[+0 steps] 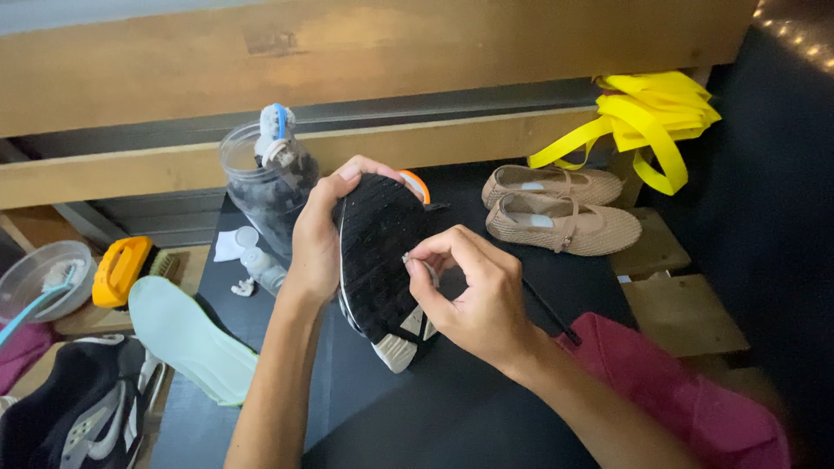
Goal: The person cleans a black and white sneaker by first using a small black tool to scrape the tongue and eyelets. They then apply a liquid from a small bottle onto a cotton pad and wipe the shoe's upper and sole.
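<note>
I see no readable label from here; the nearest thing to a package is a clear plastic jar (261,187) at the back of the dark bench (486,417), round, with dark contents and a blue-and-white brush head poking out of its mouth. A yellow strap bag (651,117) lies folded at the far right, flat and glossy. My left hand (317,239) is closed around the toe end of a black shoe (378,252), thumb and fingers wrapping its edge, holding it sole-up above the middle of the bench. The sole is dark and finely ridged, with a white heel block and an orange patch at the tip. My right hand (473,291) pinches something small and pale against the sole between thumb and forefinger, the other fingers curled; I cannot tell what it is. A thin black stick (549,313) runs out from under that hand. Two woven beige flats (563,208) sit side by side behind. A pale green insole (187,339) lies at the left, near a yellow-handled brush (126,269) and a clear bowl (39,278). A second black shoe (78,412) is cut off at the lower left corner, and pink cloth (686,391) is partly out of view at right.
</note>
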